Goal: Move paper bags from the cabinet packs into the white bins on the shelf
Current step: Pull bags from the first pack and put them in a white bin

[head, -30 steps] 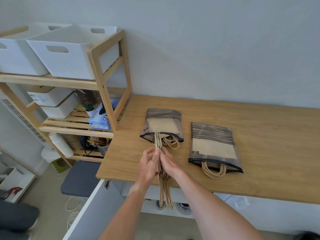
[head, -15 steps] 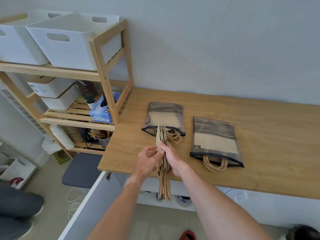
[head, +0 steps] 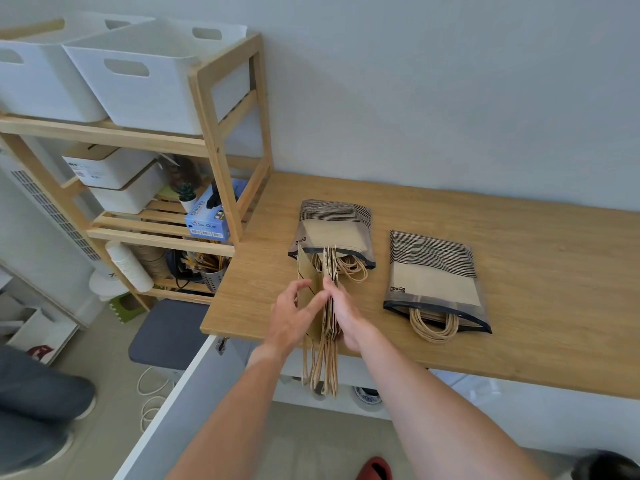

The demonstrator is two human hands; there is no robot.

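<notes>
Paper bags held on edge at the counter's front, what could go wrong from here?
The bundle of paper bags stands on edge between the left hand and right hand; one bag already splays left and could slip free. Their handles hang past the counter edge, so dropped bags may fall to the floor. Pulling could drag the open pack.

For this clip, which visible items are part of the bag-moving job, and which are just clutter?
Job:
- paper bags, held between left hand and right hand
- left pack
- right pack
- white bins on the wooden shelf

Lying about:
- blue glove box
- small potted plant
- lidded white boxes
- white bottle
</notes>
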